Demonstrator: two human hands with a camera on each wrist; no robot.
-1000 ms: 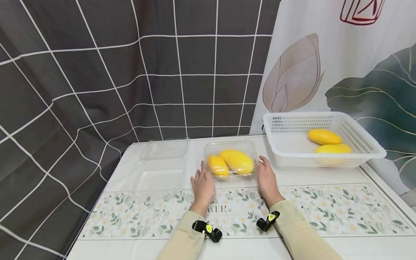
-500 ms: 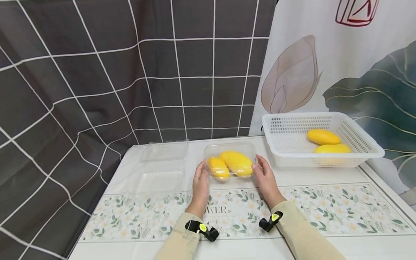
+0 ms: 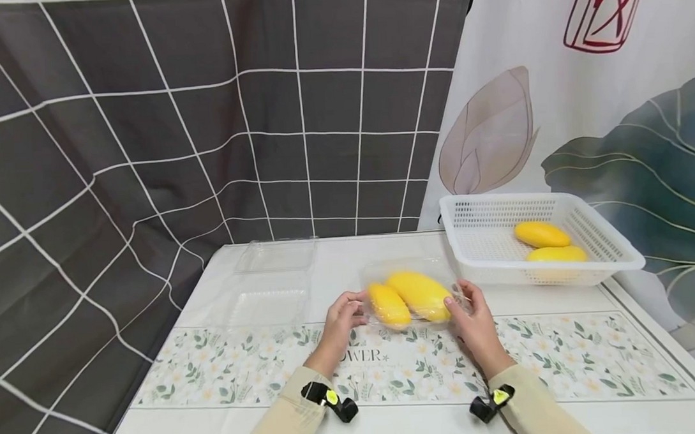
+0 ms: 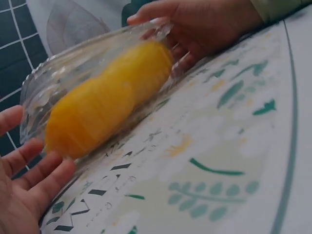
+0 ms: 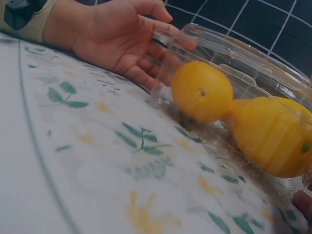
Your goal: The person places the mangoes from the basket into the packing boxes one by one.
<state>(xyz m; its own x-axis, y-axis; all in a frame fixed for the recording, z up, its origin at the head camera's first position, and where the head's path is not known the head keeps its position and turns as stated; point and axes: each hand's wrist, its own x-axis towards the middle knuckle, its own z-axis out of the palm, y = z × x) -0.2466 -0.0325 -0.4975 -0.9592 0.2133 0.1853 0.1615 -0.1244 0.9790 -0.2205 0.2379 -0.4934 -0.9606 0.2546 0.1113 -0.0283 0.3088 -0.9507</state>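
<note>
A clear plastic clamshell box (image 3: 378, 273) lies at mid-table, with two yellow mangoes (image 3: 416, 291) showing through its wall. My right hand (image 3: 479, 327) grips the box's right end, thumb in front and fingers around behind. At the opposite end is my left hand (image 3: 340, 322), its fingers extended and fingertips right at the plastic. The left wrist view shows those left fingers (image 4: 41, 170) spread beside the box's end. In the right wrist view, the nearer mangoes (image 5: 202, 92) sit end-on behind the transparent side, and the left hand (image 5: 122, 44) appears beyond them.
Two clear plastic trays or box halves (image 3: 270, 306) lie on the left of the white table (image 3: 217, 432). A white perforated basket (image 3: 487, 269) holding two more mangoes (image 3: 542, 234) stands at the right rear. A dark grid curtain (image 3: 332, 102) hangs behind.
The box of mangoes has come nearer to me and shifted right, its right end now angled. My right hand has moved right with it; the left fingers have turned inward toward its end.
</note>
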